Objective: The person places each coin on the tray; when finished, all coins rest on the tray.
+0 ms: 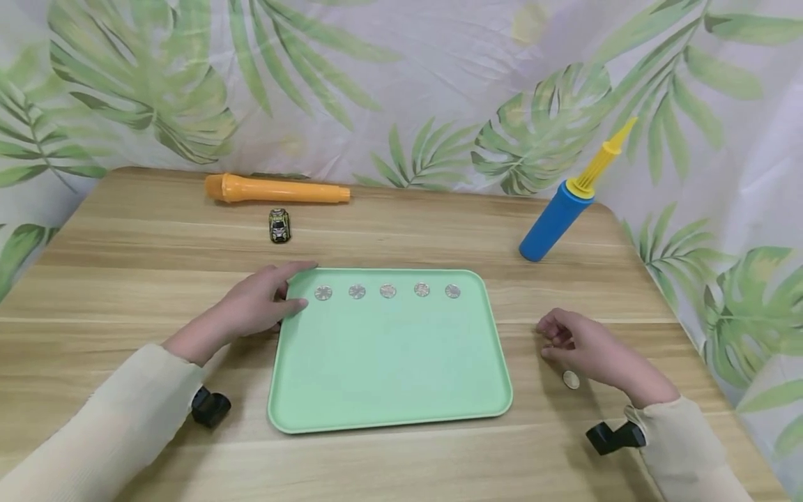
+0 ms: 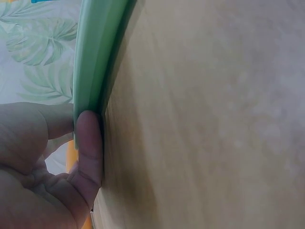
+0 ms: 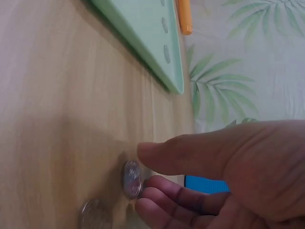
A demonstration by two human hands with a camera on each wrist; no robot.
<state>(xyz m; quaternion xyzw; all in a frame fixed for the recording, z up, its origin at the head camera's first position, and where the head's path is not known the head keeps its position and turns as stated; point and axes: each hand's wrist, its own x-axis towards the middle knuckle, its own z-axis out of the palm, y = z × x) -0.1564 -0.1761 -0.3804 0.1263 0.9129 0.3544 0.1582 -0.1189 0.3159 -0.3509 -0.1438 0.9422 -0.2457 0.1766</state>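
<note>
- Green tray (image 1: 389, 362) sits mid-frame in the head view, long axis running left to right, short sides up and down.
- 5 coins (image 1: 388, 291) sit in a row near its top edge, lined up with that long axis.
- Left hand (image 1: 260, 300), left of centre, pinches the tray's upper-left corner, thumb on the left rim, finger at the top edge.
- Right hand (image 1: 586, 348) is at right, fingers bent, pointing left. Right wrist view, lower middle: a coin (image 3: 132, 180) by the fingertips, its outline longest up-and-down; can't tell if it's pinched.
- Loose coin (image 1: 571, 380) lies just below that hand.
</note>
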